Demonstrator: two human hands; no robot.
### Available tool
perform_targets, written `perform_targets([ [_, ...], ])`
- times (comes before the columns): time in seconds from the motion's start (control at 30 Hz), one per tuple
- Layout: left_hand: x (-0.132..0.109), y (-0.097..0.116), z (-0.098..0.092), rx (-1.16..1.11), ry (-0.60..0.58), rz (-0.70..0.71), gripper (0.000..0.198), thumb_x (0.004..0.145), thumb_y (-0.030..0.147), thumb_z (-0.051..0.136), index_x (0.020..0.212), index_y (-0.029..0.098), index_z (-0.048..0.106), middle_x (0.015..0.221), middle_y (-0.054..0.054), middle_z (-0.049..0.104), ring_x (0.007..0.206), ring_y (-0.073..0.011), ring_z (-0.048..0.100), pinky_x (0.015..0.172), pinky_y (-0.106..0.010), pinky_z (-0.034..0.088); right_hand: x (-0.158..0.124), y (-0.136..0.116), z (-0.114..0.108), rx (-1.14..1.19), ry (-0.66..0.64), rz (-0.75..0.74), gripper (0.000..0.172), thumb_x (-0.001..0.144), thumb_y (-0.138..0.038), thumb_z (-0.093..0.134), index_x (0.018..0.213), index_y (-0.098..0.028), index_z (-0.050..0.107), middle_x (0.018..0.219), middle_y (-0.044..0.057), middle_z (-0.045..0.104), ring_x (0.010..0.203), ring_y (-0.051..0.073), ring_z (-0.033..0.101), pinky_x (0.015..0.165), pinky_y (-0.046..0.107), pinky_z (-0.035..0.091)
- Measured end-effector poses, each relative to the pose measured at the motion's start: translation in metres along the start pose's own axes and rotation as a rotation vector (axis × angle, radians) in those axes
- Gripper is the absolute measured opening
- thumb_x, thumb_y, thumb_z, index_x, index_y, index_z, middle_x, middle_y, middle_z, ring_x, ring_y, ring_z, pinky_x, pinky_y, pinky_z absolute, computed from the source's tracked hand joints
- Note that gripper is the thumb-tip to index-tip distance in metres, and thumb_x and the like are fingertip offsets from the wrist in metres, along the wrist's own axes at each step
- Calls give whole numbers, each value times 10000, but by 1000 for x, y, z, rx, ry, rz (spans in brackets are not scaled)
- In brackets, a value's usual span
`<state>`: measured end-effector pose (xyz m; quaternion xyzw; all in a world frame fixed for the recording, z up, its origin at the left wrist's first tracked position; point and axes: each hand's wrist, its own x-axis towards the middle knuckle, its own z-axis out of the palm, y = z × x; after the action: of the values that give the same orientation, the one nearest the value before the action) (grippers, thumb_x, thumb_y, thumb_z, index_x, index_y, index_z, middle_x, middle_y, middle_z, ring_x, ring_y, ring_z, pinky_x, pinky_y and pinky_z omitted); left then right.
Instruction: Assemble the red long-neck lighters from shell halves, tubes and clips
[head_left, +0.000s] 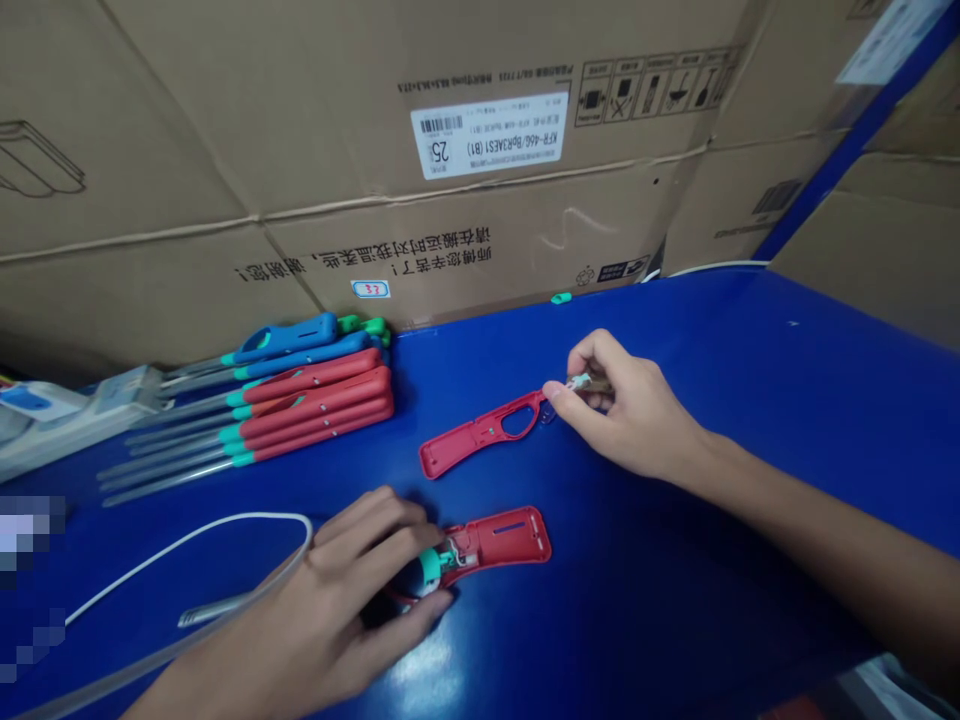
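Note:
My left hand [367, 590] is closed around the near end of a red lighter handle half [517, 540], lying with its hollow side up. A turquoise trigger [430, 570] and a small white part with wire sit in that half; my fingers hide its left end. Farther back, my right hand [626, 400] pinches the right end of a second red handle half [457, 442], which has an oval finger hole. Between thumb and index finger shows a small pale green piece [579, 381]; how it is held is partly hidden.
Several long lighters with red handles [322, 410] and blue handles [300, 340] are stacked at the left. A white cable [247, 516] loops beside my left arm. A green piece [561, 298] lies by the cardboard box [315, 130] behind the blue table [712, 400].

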<state>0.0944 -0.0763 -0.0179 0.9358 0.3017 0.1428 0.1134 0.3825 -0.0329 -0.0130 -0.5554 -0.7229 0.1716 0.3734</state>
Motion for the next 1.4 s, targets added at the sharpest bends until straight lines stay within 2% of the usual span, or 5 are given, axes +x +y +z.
perform_targets([
  [0.13,1,-1,1,0,13,3,233,858,266,598,1080,198,619,961,-60,662,916,-195,641,752,-275,568,0,0,-1,88,-73,-34,213,881,-381,544,805,-220,428,566,-73,406,467,81,334,456,235,280],
  [0.27,1,-1,1,6,10,11,234,862,262,595,1087,197,609,975,-64,655,925,-200,640,743,-284,571,1,3,-1,91,-77,35,191,887,-388,535,842,-226,445,564,-71,423,475,93,357,462,234,284],
  [0.5,0,-1,1,19,13,15,242,863,264,600,1097,207,601,976,-57,673,961,-207,644,769,-279,569,7,4,-2,-167,-91,247,238,873,-434,501,772,-233,426,535,-47,460,483,131,389,481,263,258],
  [0.7,1,-1,1,19,28,24,233,860,269,602,1083,203,610,970,-58,684,969,-211,647,770,-278,576,9,2,-1,-277,-118,243,302,884,-507,459,759,-233,425,561,-24,493,491,146,427,490,275,230],
  [1.4,1,-1,1,34,27,48,233,877,264,587,1102,202,581,1001,-61,678,1000,-213,636,773,-286,571,8,1,-2,-342,-89,245,215,865,-409,453,757,-232,396,556,-23,501,486,140,410,510,276,202],
])
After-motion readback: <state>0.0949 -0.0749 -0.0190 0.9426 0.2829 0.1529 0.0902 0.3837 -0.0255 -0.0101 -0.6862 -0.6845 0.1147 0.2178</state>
